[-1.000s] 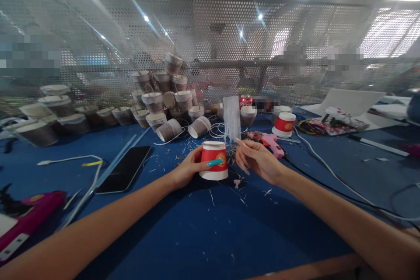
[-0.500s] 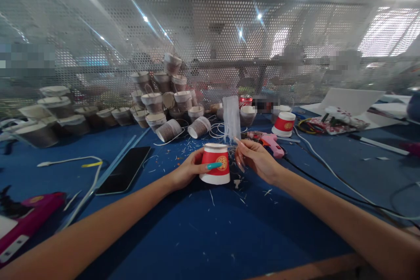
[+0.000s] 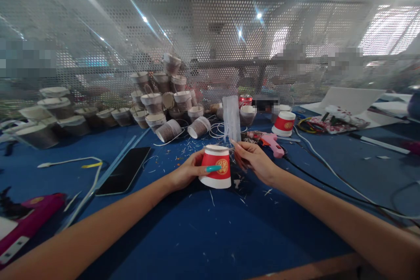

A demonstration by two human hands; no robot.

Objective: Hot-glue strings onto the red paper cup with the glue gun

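A red and white paper cup [image 3: 214, 158] with a gold emblem is upside down, its wide rim at the bottom. My left hand [image 3: 188, 170] grips it from the left side, the blue-nailed thumb lying across the red front. My right hand [image 3: 251, 159] is at the cup's upper right edge, thumb and fingers pinched together. A thin, pale strip seems to run along the cup's top edge to these fingertips; what they hold is too small to make out. Behind the hands stands a bundle of clear sticks [image 3: 232, 118].
A pink glue gun [image 3: 273, 143] lies right of the sticks, near another upturned red cup [image 3: 284, 124]. On the left are a black phone [image 3: 124, 170] and a magenta tool [image 3: 33, 218]. Grey fibre-covered buckets [image 3: 152, 103] are stacked behind. White scraps litter the blue table [image 3: 197, 232].
The cup has tipped slightly, its lower rim shifting down and toward me. My right hand has moved a little left, bringing its fingertips to the cup's top edge.
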